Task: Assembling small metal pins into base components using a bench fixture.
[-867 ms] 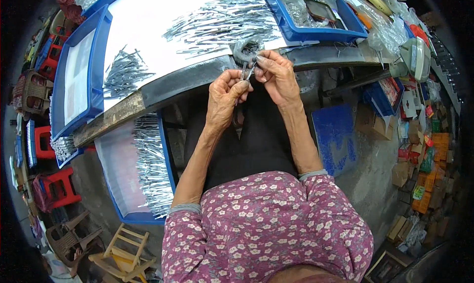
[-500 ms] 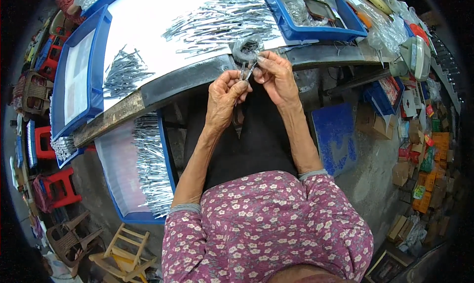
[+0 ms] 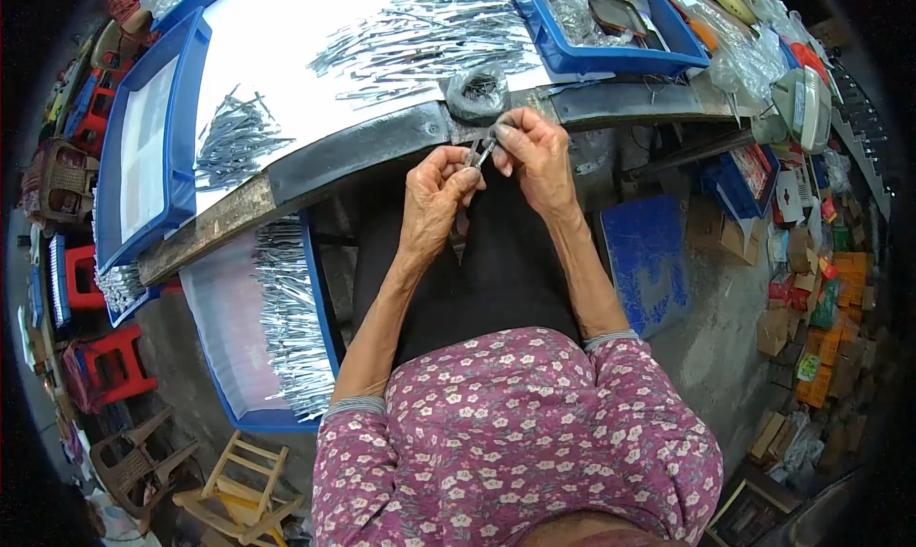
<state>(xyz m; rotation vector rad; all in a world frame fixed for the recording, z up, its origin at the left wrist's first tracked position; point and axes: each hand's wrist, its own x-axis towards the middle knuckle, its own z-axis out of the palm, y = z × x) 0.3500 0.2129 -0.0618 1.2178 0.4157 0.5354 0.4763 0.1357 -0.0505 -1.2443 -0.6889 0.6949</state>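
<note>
White worktop point(image 3: 286, 61): blue bin point(image 3: 611, 56) holds bagged metal pieces point(image 3: 572, 13).

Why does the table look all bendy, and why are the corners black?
In the head view, the fisheye lens curves the table edge and leaves black corners; daylight is soft and even, with no strong glare on the white tabletop; both hands, left hand and right hand, look sharp, while the boxes near the rim look squashed.

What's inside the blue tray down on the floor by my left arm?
The blue tray holds a long heap of thin silvery metal strips along its right side over a pale lining. Whatever lies under the heap is covered, and the workbench hides the tray's far end.
</note>
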